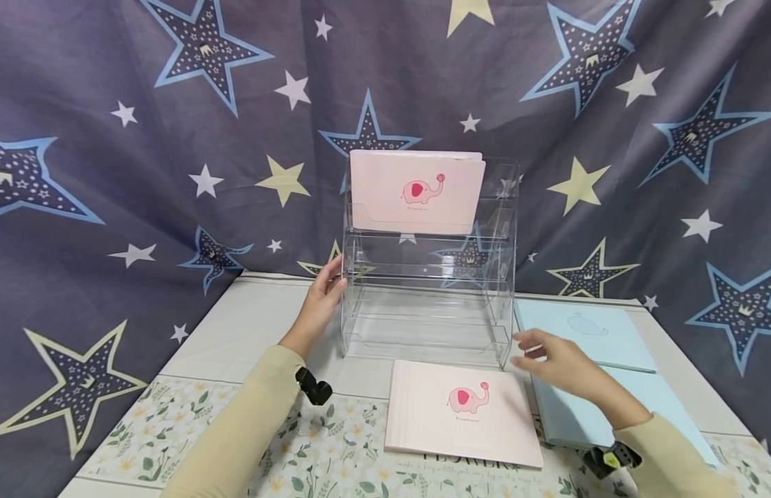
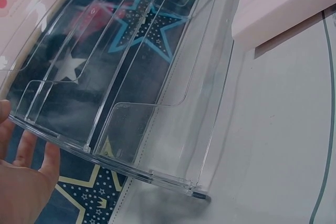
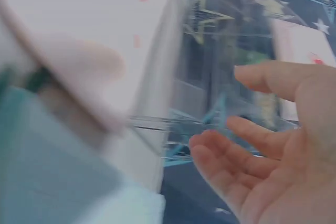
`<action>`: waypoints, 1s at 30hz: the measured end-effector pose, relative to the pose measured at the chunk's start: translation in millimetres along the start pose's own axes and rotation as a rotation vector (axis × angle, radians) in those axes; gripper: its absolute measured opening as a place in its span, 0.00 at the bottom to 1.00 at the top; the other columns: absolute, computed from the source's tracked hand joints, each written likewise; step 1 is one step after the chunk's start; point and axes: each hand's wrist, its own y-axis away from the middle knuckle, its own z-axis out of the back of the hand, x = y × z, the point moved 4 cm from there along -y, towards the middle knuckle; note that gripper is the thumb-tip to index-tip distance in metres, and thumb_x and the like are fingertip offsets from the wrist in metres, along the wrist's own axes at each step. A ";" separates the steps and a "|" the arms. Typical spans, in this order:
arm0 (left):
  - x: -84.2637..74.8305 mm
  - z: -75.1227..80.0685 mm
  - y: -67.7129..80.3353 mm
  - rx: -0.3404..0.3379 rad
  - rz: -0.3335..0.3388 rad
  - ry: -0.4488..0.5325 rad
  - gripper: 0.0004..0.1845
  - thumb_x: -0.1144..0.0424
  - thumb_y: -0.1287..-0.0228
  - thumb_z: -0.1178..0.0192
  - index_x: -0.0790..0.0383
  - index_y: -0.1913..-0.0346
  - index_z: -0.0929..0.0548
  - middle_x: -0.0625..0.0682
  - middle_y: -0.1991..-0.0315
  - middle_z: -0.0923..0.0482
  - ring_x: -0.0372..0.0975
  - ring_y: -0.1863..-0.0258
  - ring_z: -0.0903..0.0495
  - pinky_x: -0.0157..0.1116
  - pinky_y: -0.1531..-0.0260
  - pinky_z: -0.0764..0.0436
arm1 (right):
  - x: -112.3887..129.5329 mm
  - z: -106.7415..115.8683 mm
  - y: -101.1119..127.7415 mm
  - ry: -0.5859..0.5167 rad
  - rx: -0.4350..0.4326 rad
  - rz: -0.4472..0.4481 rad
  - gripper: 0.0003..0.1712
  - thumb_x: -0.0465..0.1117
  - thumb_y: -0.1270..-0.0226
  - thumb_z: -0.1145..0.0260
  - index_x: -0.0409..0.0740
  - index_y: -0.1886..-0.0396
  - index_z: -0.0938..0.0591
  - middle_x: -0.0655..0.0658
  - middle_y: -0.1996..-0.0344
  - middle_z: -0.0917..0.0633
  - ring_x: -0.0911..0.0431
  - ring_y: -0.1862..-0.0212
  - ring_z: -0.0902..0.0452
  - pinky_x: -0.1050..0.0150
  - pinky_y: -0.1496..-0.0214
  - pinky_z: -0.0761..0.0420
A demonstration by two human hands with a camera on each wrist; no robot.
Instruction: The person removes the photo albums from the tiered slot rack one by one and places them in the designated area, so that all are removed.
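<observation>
A clear tiered display rack (image 1: 425, 301) stands upright on the table. My left hand (image 1: 323, 297) is at its left side, fingertips touching the outer side panel in the left wrist view. A pink booklet (image 1: 385, 176) with an elephant picture leans in the rack's top tier. Close to the rack's lower right front corner is my right hand (image 1: 562, 363), holding nothing, its fingers relaxed and apart from the thumb in the right wrist view. A stack of pink elephant booklets (image 1: 422, 415) lies flat in front of the rack.
Light blue booklets lie at the right: a whale-printed one (image 1: 615, 339) farther back, another blue one (image 1: 646, 404) nearer, partly under my right forearm. A floral mat (image 1: 335, 436) covers the table's front. Behind the table hangs a dark star-patterned curtain (image 1: 373, 55).
</observation>
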 end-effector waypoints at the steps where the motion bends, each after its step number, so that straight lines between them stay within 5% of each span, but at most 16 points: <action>1: 0.1 0.1 0.0 -0.002 0.001 0.000 0.29 0.67 0.20 0.53 0.54 0.21 0.43 0.56 0.26 0.41 0.48 0.29 0.37 0.51 0.34 0.35 | 3.5 5.9 -2.8 -0.002 -0.028 0.006 0.27 0.44 0.30 0.32 0.31 0.39 0.23 0.36 0.54 0.15 0.45 0.54 0.18 0.52 0.58 0.16; 6: -0.5 0.3 0.5 -0.004 0.001 0.000 0.29 0.67 0.20 0.53 0.55 0.21 0.43 0.57 0.26 0.41 0.48 0.30 0.37 0.52 0.34 0.35 | 18.4 29.9 -19.5 -0.019 -0.169 0.012 0.22 0.46 0.25 0.37 0.37 0.40 0.21 0.43 0.62 0.14 0.53 0.63 0.18 0.57 0.64 0.19; 11: -1.2 0.0 -0.5 0.003 -0.006 0.005 0.28 0.67 0.20 0.53 0.55 0.21 0.42 0.57 0.26 0.41 0.49 0.30 0.37 0.51 0.34 0.35 | 35.2 49.6 -40.1 -0.074 -0.262 0.037 0.23 0.50 0.23 0.40 0.40 0.39 0.23 0.40 0.57 0.15 0.49 0.57 0.18 0.57 0.57 0.20; 21: -2.0 1.9 -1.7 -0.012 -0.009 0.006 0.29 0.69 0.20 0.53 0.56 0.21 0.42 0.58 0.27 0.41 0.50 0.30 0.37 0.51 0.35 0.35 | 70.1 89.2 -103.5 -0.262 -0.290 0.110 0.33 0.52 0.25 0.37 0.42 0.28 0.31 0.38 0.37 0.24 0.45 0.37 0.28 0.46 0.36 0.29; 30: -1.6 -0.4 -0.1 -0.004 -0.007 0.019 0.29 0.70 0.21 0.53 0.57 0.21 0.42 0.59 0.27 0.41 0.50 0.30 0.37 0.52 0.34 0.35 | 85.7 106.7 -151.5 -0.545 -0.271 0.074 0.41 0.47 0.27 0.35 0.38 0.23 0.41 0.36 0.30 0.31 0.47 0.31 0.33 0.52 0.29 0.34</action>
